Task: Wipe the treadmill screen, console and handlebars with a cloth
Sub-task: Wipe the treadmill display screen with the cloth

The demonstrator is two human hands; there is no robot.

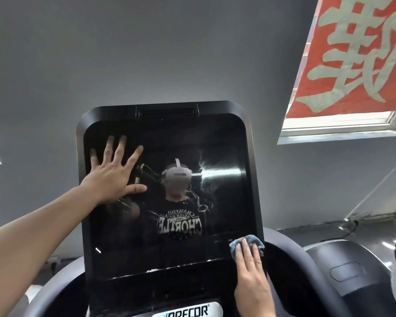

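Fingers point(121, 145) of the left hand point(111, 172) are spread wide and pressed flat on the upper left of the dark treadmill screen point(169, 225). The right hand point(249, 271) lies with its fingers together on a blue cloth point(253, 242), pressing it against the screen's lower right corner. Wet streaks mark the glass at right. Below the screen sits the console point(188, 312) with its brand label; grey handlebars point(281, 236) curve around behind. A red banner point(352, 53) hangs at upper right.
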